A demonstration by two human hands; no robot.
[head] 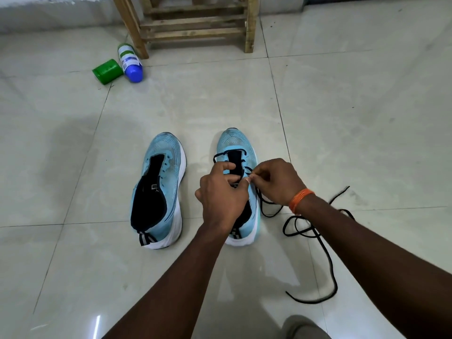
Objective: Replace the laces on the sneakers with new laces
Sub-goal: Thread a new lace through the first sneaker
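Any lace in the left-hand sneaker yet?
No, the left-hand sneaker shows bare eyelets; the black lace runs only through the right-hand sneaker.

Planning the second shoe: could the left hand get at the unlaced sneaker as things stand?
Probably yes: the unlaced sneaker sits beside the left hand, only floor between, though that hand grips the other sneaker.

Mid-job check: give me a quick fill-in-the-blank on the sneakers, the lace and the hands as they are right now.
1. The left hand and right hand both work on the sneaker on the ____.
2. The lace trailing beside it is ____.
3. The other sneaker has ____ lace in it.
4. Beside the spray can lies a ____ cap.
Missing words: right; black; no; green.
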